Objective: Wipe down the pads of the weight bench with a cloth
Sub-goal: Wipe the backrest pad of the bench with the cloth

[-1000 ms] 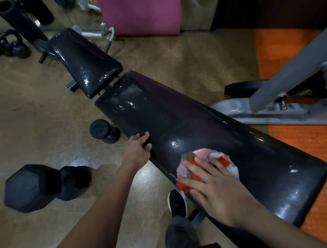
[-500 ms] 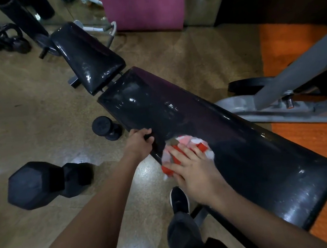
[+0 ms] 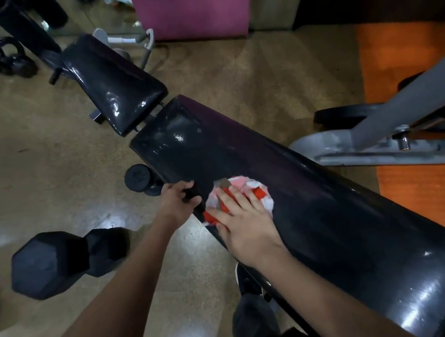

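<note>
While the right hand (image 3: 244,222), fingers spread, presses the red-and-white cloth (image 3: 242,191) onto the long glossy black back pad (image 3: 334,210), the left hand (image 3: 176,202) curls round its near edge; 1 smaller black seat pad (image 3: 114,83) looks unwiped, so roughly halfway.

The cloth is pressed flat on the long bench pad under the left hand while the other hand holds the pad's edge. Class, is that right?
Not quite: in the head view the right hand presses the cloth on the long bench pad; the left hand holds the edge.
</note>
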Tool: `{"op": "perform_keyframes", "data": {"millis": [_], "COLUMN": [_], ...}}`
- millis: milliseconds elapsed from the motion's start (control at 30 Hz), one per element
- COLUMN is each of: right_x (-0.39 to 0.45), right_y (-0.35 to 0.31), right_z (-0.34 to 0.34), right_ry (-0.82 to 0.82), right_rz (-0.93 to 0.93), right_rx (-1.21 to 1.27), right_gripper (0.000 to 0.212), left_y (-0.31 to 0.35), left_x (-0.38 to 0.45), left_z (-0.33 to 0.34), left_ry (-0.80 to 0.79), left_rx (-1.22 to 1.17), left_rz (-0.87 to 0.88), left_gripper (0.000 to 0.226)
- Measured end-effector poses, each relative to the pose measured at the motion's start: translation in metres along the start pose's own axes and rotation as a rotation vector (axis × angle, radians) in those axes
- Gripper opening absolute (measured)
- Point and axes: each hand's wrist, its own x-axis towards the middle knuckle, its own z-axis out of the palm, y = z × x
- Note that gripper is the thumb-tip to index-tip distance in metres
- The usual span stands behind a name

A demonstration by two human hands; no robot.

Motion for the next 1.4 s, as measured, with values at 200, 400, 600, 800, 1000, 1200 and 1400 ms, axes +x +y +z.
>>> {"op": "perform_keyframes", "data": {"millis": [200,400,600,800,1000,1200,1400], "right_x": [-0.087,0.005,0.122,0.051,0.055,0.079,0.089], "right_y": [0.02,0.03,0.002,-0.008,0.002,-0.001,0.002], "right_z": [-0.016,-0.016,0.003,0.006,-0.002,-0.001,0.006], "right_ry": [0.069,0.165,0.13,0.251,0.291,0.366,0.453], "right_rz": [0.145,0.286,0.395,0.534,0.827,0.909,0.934], "right_rx": [0.071,0.048,0.03,0.055,0.019,0.016,-0.067], "right_gripper": [0.045,0.043,0.05,0.048,0.05,0.049,0.047], "left_y": [0.013,0.021,0.013,0.01,0.004,-0.016,-0.008], "left_x": [0.001,0.03,0.083,0.129,0.146,0.192,0.218], "left_z": [-0.007,-0.016,-0.02,-0.053,-0.074,-0.081,-0.051], "left_ry": [-0.025,-0.128,-0.043,-0.337,-0.407,-0.311,-0.104], "left_rx": [0.139,0.163,0.272,0.297,0.381,0.445,0.406], "left_rz": [0.002,0.092,0.22,0.24,0.371,0.468,0.475], "left_gripper": [0.065,0.058,0.056,0.093,0.075,0.062,0.057]}}
